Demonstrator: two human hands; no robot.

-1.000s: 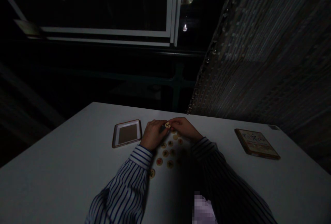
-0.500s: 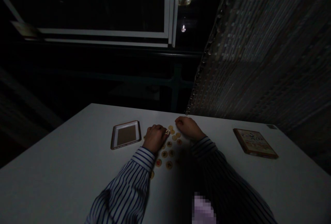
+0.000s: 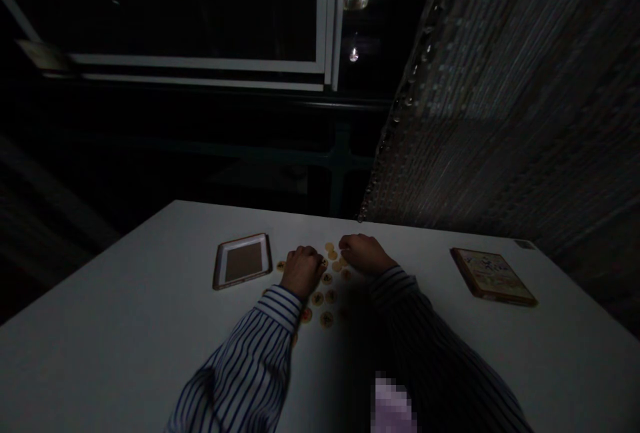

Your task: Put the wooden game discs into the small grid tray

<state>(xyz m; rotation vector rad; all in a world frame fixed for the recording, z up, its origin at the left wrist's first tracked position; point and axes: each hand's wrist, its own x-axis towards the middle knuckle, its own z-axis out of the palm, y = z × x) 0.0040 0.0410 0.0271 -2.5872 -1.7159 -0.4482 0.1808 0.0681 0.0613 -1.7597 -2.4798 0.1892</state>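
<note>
Several round wooden Chinese chess pieces [image 3: 317,298] lie on the white table, some showing dark or red characters, others plain faces. At their left edge my left hand [image 3: 302,269] is closed, its fingertips on a chess piece [image 3: 325,263] with a dark mark, at or just above the tabletop. On the far right side of the group my right hand [image 3: 366,253] is curled, fingertips beside a plain chess piece [image 3: 343,261]. Whatever its fingers hold, if anything, is hidden. Another chess piece [image 3: 281,265] lies left of my left hand.
An open shallow box part [image 3: 217,266] with a brown inside lies on the left of the table [image 3: 125,326]. A flat box with a printed cover [image 3: 495,276] lies on the right. Behind the table are a window frame [image 3: 200,63] and a bead curtain [image 3: 450,119].
My left hand has lowered slightly, bringing the tilted chess piece down towards the table. My right hand has moved a little nearer, towards the plain pieces.
</note>
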